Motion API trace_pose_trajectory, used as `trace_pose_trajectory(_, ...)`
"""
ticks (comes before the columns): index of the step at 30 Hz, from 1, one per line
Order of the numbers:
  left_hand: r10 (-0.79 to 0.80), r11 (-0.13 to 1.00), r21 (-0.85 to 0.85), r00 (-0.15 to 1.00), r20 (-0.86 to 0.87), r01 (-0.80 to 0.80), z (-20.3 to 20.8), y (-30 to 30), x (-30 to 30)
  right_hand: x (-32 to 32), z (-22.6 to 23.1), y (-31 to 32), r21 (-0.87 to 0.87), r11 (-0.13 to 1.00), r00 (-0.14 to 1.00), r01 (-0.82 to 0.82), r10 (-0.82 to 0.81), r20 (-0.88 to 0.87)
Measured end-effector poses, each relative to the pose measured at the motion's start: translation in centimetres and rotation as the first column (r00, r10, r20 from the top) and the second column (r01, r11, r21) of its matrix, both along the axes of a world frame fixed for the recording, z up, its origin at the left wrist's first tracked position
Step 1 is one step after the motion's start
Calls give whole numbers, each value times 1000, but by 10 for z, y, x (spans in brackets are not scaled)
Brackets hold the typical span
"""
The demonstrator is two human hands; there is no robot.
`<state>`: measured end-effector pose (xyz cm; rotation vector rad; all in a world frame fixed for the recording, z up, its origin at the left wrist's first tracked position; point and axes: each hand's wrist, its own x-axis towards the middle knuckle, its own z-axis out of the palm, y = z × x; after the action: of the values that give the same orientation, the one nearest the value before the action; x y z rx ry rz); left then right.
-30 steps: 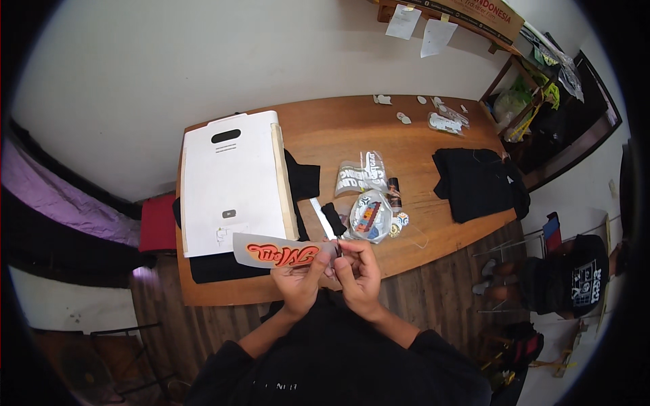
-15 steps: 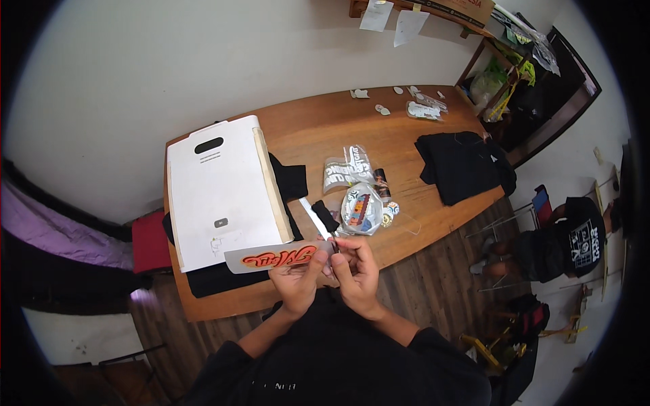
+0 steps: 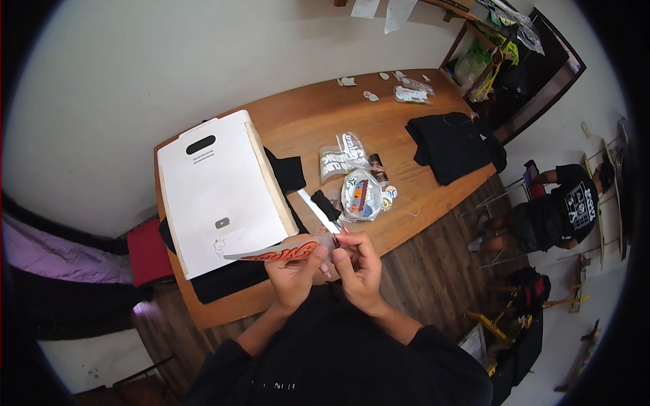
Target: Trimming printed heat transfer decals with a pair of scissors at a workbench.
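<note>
My left hand (image 3: 292, 276) is closed on a translucent sheet with red and orange lettering (image 3: 281, 252), gripping it between thumb and fingers. The sheet is tilted so that its printed face shows only at a slant. At the sheet's right end my right hand (image 3: 359, 271) is pinched closed, its fingertips almost touching those of the left. Something narrow and dark shows between the right thumb and fingers, too small to name. Just beyond the hands a white strip (image 3: 317, 208) lies beside a small black bundle (image 3: 326, 201).
Left on the wooden table (image 3: 298, 128) lies a large white panel (image 3: 217, 183) with an oval slot, over black cloth. Clear bags (image 3: 344, 154), a dark can (image 3: 378, 169) and round stickers (image 3: 389, 196) lie mid-table. Folded black garments (image 3: 453, 149) rest right. A person (image 3: 569, 203) sits beyond.
The sheet has tipped, so its lettering looks narrower now. Both hands keep their grip close together. My view has shifted slightly, and the seated person's pose has changed a little.
</note>
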<state>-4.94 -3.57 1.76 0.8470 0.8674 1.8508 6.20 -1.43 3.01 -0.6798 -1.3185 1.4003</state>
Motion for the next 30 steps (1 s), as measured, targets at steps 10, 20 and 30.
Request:
trace_pose_trajectory(10,-106,994,-52,990,-92,101,1,-9,-30,-8,-6,-11,31,999,996,-4,2,90)
trace_pose_trajectory(20,-180,978,-119,983,-45,174,-2,-20,-47,-3,-9,-17,27,997,982,-78,72,172)
trace_pose_trajectory(30,-78,992,-106,990,-115,66,4,-26,-51,-6,-8,-11,7,988,972,-152,148,180)
